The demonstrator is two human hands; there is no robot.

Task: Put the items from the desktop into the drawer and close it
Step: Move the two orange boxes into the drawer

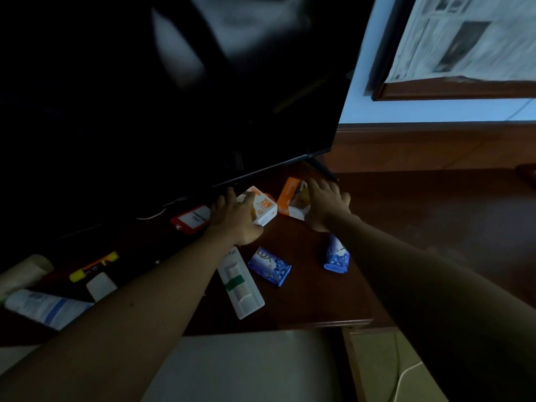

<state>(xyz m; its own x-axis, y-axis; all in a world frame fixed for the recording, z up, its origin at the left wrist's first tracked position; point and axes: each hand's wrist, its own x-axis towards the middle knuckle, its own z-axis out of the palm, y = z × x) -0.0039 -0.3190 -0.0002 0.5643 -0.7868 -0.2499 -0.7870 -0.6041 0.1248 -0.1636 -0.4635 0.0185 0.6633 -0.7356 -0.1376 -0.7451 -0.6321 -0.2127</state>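
Observation:
On the dark wooden desktop (406, 227), my left hand (235, 219) closes around a white and orange box (265, 210) below the screen. My right hand (326, 206) rests on a second orange and white box (291, 198), fingers wrapped over its right side. Two blue soap packets (269, 266) (336, 255) lie nearer me, the right one partly under my right forearm. A long white pack with a green band (240, 282) lies beside my left forearm. The open drawer (261, 367) shows pale along the bottom, below the desk edge.
A large dark screen (174, 97) leans over the back of the desk, its foot (322, 168) near my right hand. A red card (191, 219), a yellow marker (92, 266), a white tube (43, 307) and other small items lie left. A framed picture (464, 53) hangs on the wall.

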